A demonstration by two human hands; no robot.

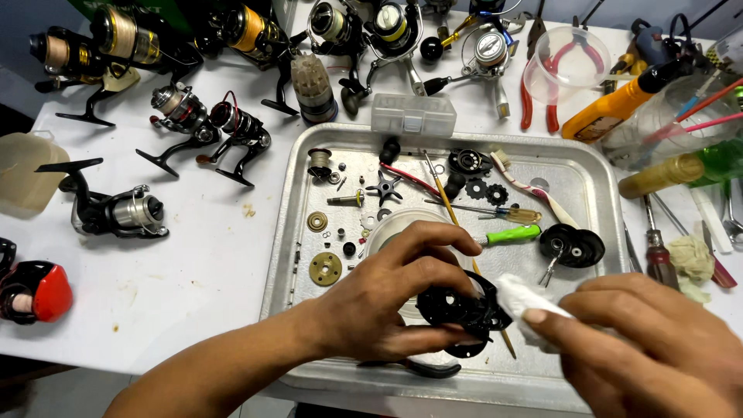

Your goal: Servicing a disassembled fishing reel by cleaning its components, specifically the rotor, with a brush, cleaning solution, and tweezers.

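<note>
A white desk (193, 286) carries a dented silver metal tray (596, 186) of small parts at its centre. At 6 o'clock the left hand (387, 298) clasps a black reel frame (457, 310); the right hand (658, 340) pinches a white cloth wad (520, 298) against it. Black spinning reels (116, 209) crowd 10 o'clock.

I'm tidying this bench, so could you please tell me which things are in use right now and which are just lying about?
In use:
left hand, holding black reel frame
right hand, pressing white cloth to it
metal tray

Lying about:
spinning reels
red pliers
orange bottle
green-handled tool
brass gear
</note>
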